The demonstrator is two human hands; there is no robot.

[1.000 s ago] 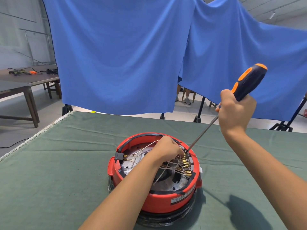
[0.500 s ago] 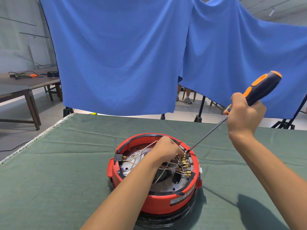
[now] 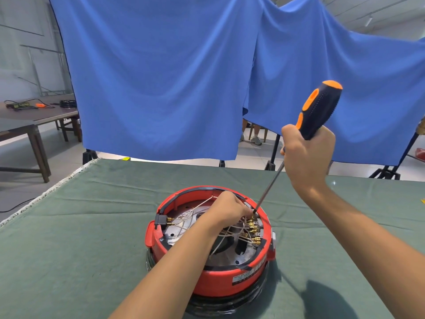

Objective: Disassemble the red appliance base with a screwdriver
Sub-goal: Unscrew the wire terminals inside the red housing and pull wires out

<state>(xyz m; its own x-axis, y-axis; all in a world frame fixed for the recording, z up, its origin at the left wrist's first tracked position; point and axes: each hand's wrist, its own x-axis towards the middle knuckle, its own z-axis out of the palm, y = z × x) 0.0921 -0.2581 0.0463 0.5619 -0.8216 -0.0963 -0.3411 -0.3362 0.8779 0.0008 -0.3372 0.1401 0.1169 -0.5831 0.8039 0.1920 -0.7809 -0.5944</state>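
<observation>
The round red appliance base (image 3: 220,280) lies open side up on the green cloth, showing a metal plate, pale wires and brass terminals (image 3: 253,226). My left hand (image 3: 227,209) reaches into it, fingers pinched together at the wires and terminals by the right rim. My right hand (image 3: 307,155) grips the black and orange handle of a long screwdriver (image 3: 318,109). Its steel shaft (image 3: 269,188) slants down and left, and the tip meets the base just beside my left fingertips.
A green cloth (image 3: 92,238) covers the table, with its left edge frayed. Blue drapes (image 3: 161,77) hang behind the far edge on black stands. A wooden table (image 3: 34,116) with cables stands at the left. A person's feet (image 3: 253,139) show under the drape.
My right hand has swung the screwdriver handle up and to the left, so the shaft stands steeper. The tip stays at the right rim. My left hand has hardly moved.
</observation>
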